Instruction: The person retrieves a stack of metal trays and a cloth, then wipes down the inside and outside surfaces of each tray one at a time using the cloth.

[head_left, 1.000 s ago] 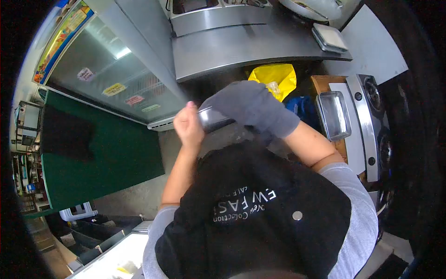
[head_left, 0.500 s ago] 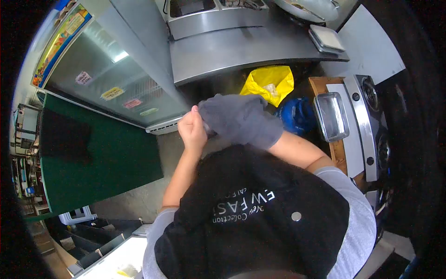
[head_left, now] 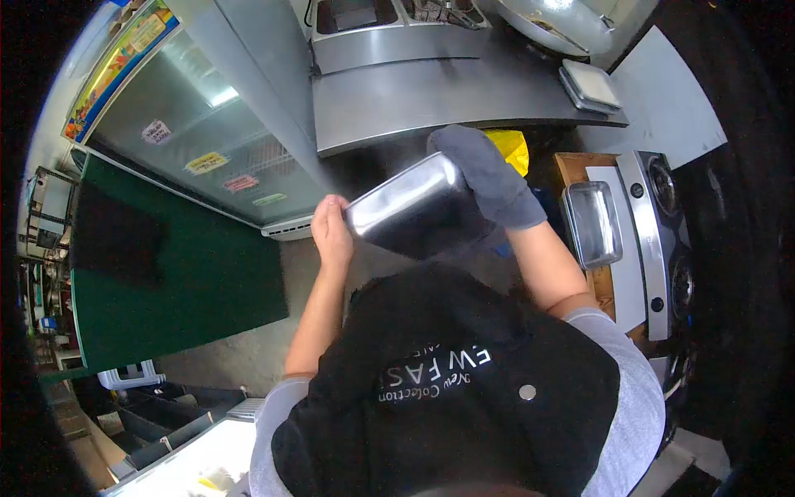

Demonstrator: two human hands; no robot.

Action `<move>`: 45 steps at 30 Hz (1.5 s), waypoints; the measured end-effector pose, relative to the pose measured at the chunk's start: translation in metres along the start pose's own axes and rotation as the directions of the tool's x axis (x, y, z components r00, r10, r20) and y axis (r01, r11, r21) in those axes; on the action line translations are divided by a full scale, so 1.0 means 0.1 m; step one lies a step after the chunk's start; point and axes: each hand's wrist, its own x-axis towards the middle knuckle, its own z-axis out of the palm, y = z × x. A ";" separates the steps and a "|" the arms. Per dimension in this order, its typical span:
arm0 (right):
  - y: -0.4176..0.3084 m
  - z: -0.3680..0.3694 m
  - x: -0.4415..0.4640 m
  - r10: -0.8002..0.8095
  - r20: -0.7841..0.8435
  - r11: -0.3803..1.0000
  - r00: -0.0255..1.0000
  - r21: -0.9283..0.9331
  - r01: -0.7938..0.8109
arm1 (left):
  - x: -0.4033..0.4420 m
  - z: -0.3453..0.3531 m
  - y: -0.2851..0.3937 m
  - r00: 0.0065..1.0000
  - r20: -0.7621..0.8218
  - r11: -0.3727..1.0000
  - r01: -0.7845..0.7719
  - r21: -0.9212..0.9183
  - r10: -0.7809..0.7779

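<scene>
The metal pan (head_left: 410, 203) is held up in the air on the wearer's side of the steel bench (head_left: 422, 99), just short of its front edge and tilted so that one shiny wall catches the light. The left hand (head_left: 333, 234) grips the pan's left end, fingers bent round its corner. The right hand (head_left: 480, 170) is covered by a grey cloth (head_left: 515, 203) and sits against the pan's right end; the fingers are hidden in the fabric, so whether they clasp the pan cannot be told. Below the bench's front edge, partly hidden behind the cloth, a yellow bag (head_left: 515, 149) shows. On top of the bench, at its right end, lies a stack of flat containers (head_left: 590, 87), with a big metal pan-like bowl (head_left: 551, 25) behind it at the bench's far side. To the right of the bench and nearer the wearer are a rectangular tray (head_left: 594, 224) and a stove (head_left: 654, 248). Left of the bench stands a glass-door fridge (head_left: 199, 132), and nearer the wearer than that lies a green surface (head_left: 190, 290).
</scene>
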 end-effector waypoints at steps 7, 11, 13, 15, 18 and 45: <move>0.00 0.15 0.30 -0.472 0.387 0.710 0.792 -0.365 0.602 | -0.03 0.13 0.50 0.861 0.493 0.961 -0.229 0.155 0.125; -0.29 0.13 0.55 -0.346 0.531 0.784 0.773 -0.290 0.550 | -0.15 0.25 0.49 0.909 0.364 0.967 0.244 -0.073 -0.202; -0.09 0.17 0.46 -0.377 0.532 0.761 0.758 -0.289 0.581 | -0.22 0.25 0.37 0.958 0.276 0.996 0.087 -0.011 -0.081; 0.04 0.17 0.34 -0.407 0.535 0.741 0.740 -0.280 0.610 | -0.35 0.18 0.35 0.945 0.201 0.948 0.287 -0.134 -0.258; 0.31 0.10 0.18 -0.272 0.534 0.807 0.801 -0.327 0.492 | -0.41 0.08 0.32 0.936 0.140 0.923 0.344 -0.173 -0.323; -0.07 1.04 -0.31 -0.056 0.042 0.698 0.998 -0.713 0.069 | 0.05 0.51 0.29 0.806 -0.090 0.766 0.514 -0.385 -0.585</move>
